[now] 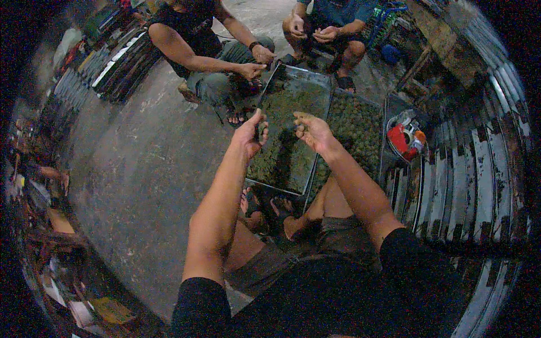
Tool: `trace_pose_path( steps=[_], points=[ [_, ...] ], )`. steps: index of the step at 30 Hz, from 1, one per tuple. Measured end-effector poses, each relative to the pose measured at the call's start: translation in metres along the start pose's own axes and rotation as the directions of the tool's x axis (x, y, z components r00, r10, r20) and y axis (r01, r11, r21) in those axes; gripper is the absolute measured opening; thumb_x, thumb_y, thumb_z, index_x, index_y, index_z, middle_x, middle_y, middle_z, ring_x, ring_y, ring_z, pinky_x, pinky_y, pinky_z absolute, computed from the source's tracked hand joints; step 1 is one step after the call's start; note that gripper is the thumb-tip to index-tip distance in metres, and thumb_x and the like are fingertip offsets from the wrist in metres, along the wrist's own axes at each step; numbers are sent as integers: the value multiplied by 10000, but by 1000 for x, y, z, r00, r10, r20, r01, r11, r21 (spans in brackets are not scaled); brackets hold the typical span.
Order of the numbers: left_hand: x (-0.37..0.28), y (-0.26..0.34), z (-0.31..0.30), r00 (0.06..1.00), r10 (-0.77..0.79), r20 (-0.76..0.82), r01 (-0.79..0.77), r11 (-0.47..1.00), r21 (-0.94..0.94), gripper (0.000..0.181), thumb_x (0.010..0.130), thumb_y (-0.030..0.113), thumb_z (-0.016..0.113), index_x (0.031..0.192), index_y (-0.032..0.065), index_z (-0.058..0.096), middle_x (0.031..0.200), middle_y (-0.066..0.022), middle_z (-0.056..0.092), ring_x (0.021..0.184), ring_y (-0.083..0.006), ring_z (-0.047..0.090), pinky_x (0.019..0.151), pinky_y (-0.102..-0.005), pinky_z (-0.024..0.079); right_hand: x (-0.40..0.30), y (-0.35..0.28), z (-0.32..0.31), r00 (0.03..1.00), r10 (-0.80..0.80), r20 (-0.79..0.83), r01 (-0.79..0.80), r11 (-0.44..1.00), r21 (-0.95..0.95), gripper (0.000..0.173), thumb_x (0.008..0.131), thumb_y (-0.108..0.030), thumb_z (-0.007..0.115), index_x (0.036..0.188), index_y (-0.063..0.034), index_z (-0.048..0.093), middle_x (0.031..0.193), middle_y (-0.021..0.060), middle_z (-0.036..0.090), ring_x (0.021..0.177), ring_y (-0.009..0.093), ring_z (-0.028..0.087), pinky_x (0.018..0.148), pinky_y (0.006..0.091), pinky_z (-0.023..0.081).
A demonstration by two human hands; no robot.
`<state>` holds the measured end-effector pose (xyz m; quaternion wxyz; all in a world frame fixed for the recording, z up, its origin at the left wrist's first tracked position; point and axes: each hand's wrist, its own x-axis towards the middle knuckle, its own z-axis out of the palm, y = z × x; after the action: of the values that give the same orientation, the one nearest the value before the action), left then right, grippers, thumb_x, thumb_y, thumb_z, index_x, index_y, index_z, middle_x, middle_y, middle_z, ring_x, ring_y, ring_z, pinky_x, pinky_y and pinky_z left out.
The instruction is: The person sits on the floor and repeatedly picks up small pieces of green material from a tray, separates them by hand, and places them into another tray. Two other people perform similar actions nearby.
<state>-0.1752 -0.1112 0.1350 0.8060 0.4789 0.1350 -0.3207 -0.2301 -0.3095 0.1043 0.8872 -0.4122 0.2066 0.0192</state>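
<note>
My left hand [252,134] hovers over the left side of a shallow metal-edged tray [305,193], thumb up and fingers curled. A dark patch shows inside the curl, but whether it is a held lump cannot be made out. Level with it, my right hand [315,132] hangs above the tray's right side with its fingertips drawn together. Something small and dark appears beside those fingertips, too blurred to name. Loose greenish-brown crumbly material [291,101] covers the tray floor. Against its right side stands a second tray [381,126], filled with many small roundish lumps [355,122].
One person [190,50] sits across at the left, hands by the tray's far corner; another [334,25] squats at the far right. A container [406,135] of red packets and a tape roll stands right of the trays. Stacked metal strips [456,181] line the right; concrete floor [139,169] lies left.
</note>
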Motion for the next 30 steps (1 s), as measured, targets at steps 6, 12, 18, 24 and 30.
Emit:
trace_pose_path(
  steps=[6,12,18,24,30],
  points=[
    [-12,1,9,957,154,-245,-153,988,24,508,757,609,593,661,136,435,559,1,457,435,-129,389,396,-269,267,-11,-8,4,997,50,-54,-60,975,-213,336,869,-462,527,802,-134,518,509,-27,372,399,97,326,361,240,245],
    [-2,-1,17,991,91,-94,-100,990,-103,467,835,565,506,761,104,513,663,-71,554,496,-184,492,416,-325,379,-6,-7,-9,999,37,-36,-44,976,-215,300,878,-419,521,917,-121,541,527,-18,414,399,114,350,377,238,280],
    [25,-3,-2,997,57,52,-54,997,-62,394,874,436,497,956,53,542,808,-110,602,653,-241,581,532,-362,499,-5,-17,-1,998,41,52,-27,968,-248,344,870,-393,512,940,-65,588,729,27,593,497,142,484,418,237,383],
    [2,5,27,998,47,36,-32,943,-332,414,848,470,533,973,76,522,801,-100,583,722,-242,578,630,-359,521,-12,-31,9,985,171,-5,-171,985,-33,334,872,-419,502,737,-117,551,599,-1,522,431,124,430,348,234,302],
    [2,4,19,993,110,-50,-114,990,-86,477,799,564,568,699,104,495,578,-19,486,461,-130,439,417,-243,322,-18,-24,18,997,30,-76,-42,986,-163,463,857,-441,538,553,-191,294,453,-38,320,359,104,305,332,253,197]
  ],
)
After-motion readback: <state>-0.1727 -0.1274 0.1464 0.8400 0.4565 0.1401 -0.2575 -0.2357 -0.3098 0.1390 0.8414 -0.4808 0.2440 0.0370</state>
